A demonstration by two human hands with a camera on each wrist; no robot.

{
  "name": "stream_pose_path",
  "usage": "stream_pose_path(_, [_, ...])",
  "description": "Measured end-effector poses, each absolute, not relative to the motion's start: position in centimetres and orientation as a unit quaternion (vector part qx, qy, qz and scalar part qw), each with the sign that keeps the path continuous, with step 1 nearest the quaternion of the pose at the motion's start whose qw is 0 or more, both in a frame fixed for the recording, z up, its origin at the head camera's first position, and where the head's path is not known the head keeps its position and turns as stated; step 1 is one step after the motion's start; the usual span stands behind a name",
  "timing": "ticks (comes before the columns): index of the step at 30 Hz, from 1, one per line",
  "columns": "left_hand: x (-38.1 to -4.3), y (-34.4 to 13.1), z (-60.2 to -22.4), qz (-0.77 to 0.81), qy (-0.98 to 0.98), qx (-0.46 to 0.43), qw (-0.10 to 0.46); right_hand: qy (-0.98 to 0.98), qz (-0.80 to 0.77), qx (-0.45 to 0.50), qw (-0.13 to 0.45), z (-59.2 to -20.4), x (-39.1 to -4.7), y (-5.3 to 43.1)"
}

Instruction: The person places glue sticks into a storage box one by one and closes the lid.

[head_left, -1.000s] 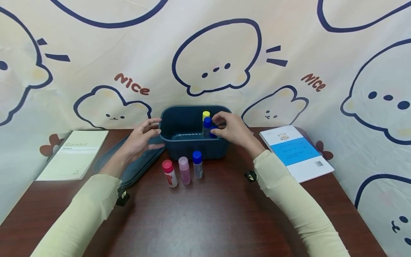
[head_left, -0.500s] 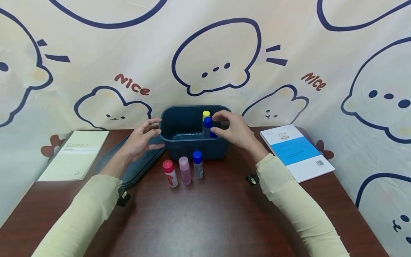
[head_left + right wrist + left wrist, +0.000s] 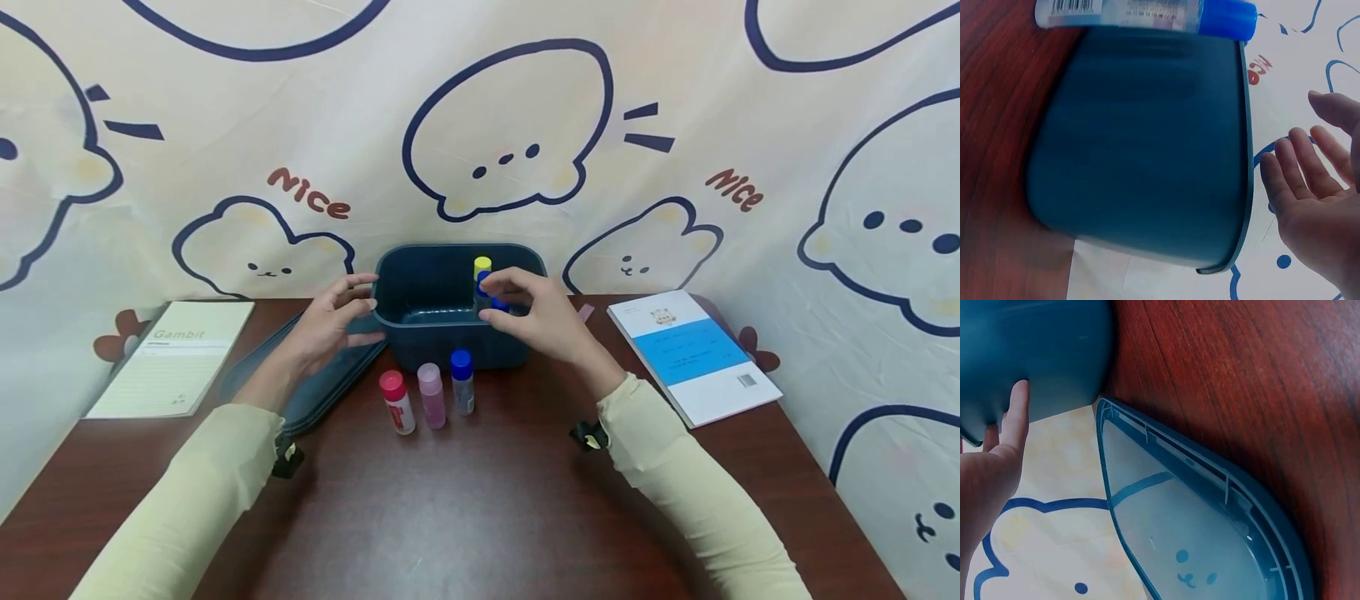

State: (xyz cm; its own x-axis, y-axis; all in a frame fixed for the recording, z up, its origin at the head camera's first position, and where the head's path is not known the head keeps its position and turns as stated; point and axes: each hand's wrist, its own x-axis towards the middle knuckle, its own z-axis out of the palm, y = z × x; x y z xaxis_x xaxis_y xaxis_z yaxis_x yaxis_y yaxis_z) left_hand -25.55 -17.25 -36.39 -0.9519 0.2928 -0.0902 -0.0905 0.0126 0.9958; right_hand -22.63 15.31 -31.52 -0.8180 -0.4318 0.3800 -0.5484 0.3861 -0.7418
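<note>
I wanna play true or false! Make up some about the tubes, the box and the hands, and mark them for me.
1. The pink-capped tube stands between the red-capped tube and a blue-capped tube, in front of the box. True.
2. The lid is on the box. False: it is beside the box.
3. The yellow-capped tube is inside the box. True.
4. The left hand is holding the red-capped tube. False: it is at the end of the box.
5. The right hand is holding nothing. True.
6. The Gambit notebook and the blue-banded booklet are on the same side of the box. False: one is on each side.
</note>
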Motion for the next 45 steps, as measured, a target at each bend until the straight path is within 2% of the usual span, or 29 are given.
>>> stream_pose_path(10, [-25.5, -17.3, -36.4, 0.697, 0.7, 0.071, 0.136, -0.809, 0.506, 0.299, 0.006, -32.2, -21.7, 15.2])
stream_pose_path(30, [-25.6, -17.2, -36.5, 0.698, 0.7, 0.072, 0.136, -0.774, 0.529, 0.346, -0.044, -33.9, -21.0, 14.6])
stream_pose_path(45, [-25.5, -17.2, -36.4, 0.698, 0.698, 0.072, 0.139, -0.781, 0.518, 0.328, -0.114, -35.4, -20.8, 14.4])
